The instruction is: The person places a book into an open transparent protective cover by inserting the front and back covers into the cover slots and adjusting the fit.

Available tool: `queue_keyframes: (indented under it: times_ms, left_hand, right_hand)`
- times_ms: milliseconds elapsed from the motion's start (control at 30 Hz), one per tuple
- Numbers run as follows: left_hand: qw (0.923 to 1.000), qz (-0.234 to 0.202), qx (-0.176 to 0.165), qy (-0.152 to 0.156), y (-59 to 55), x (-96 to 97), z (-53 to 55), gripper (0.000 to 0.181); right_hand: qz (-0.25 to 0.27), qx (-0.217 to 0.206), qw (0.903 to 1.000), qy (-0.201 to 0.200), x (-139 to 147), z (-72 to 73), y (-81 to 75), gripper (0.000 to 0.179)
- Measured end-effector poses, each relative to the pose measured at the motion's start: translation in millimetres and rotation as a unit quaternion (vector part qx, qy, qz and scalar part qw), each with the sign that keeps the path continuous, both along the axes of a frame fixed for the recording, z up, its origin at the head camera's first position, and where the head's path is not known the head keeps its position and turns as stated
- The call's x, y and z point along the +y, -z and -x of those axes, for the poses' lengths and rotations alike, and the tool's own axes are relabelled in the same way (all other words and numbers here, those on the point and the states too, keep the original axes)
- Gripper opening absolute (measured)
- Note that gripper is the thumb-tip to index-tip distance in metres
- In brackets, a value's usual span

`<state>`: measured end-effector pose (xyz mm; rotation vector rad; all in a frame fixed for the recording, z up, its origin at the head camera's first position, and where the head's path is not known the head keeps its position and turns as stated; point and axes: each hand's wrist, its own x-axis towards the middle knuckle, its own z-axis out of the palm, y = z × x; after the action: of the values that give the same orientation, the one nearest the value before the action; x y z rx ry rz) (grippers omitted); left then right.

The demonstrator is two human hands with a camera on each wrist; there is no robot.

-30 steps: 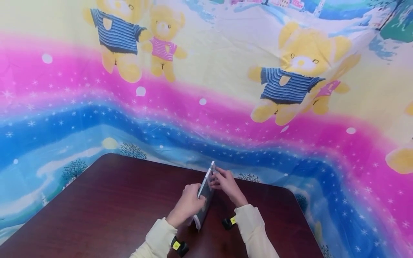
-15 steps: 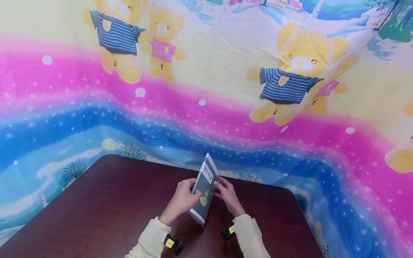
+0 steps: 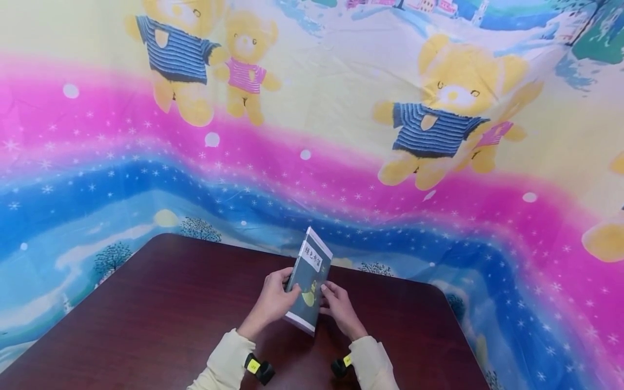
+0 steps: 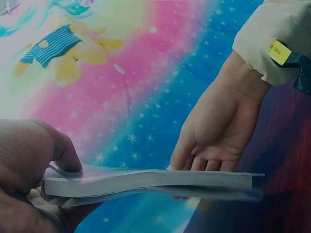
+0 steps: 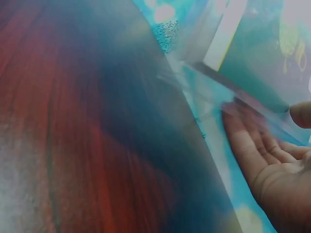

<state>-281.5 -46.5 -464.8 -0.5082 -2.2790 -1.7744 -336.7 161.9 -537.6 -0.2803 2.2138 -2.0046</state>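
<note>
Near the middle of the head view, a thin book (image 3: pixel 309 276) is held upright and tilted, its dark green front turned partly toward me. The cover carries a white title label and a yellow-green picture. My left hand (image 3: pixel 273 299) grips the book's left side, thumb on the front. At the opposite edge, my right hand (image 3: pixel 341 313) holds the book with its thumb in front and fingers behind. A clear plastic cover (image 5: pixel 209 90) sticks out past the book's edge in the right wrist view. The left wrist view shows the white page block (image 4: pixel 204 180), slightly bent.
Below the hands lies a dark red-brown wooden table (image 3: pixel 161 314) with rounded corners. Behind it hangs a colourful cloth (image 3: pixel 312 130) printed with bears and snowflakes. Black wrist cameras (image 3: pixel 265 372) with yellow labels sit by both cream sleeves (image 3: pixel 221 352).
The book has turned from nearly edge-on to show its front cover. Both hands have shifted slightly left, and the right hand has slid lower along the book's right edge.
</note>
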Motion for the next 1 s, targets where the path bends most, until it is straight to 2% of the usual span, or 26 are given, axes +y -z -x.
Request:
queue_keyframes:
  times_ms: [267, 567, 733, 1000]
  left_hand:
    - [0.9993, -0.028, -0.022, 0.006, 8.1, -4.7, 2.9, 0.034]
    - [0.9987, -0.037, -0.032, 0.012, 11.4, -7.8, 9.5, 0.036]
    - [0.999, -0.028, -0.034, -0.012, 19.3, -9.4, 15.5, 0.038]
    - [0.9979, -0.002, -0.037, -0.053, 29.2, -15.5, 22.7, 0.046]
  right_hand:
    - [0.002, 0.018, 0.9995, 0.026, 11.7, -0.1, 6.5, 0.046]
    - [0.002, 0.037, 0.998, 0.051, 17.1, 1.6, 3.7, 0.04]
    - [-0.019, 0.046, 0.9956, 0.079, 21.9, 2.3, 0.2, 0.039]
    - [-0.037, 0.067, 0.9935, 0.085, 29.6, 6.3, -1.9, 0.034]
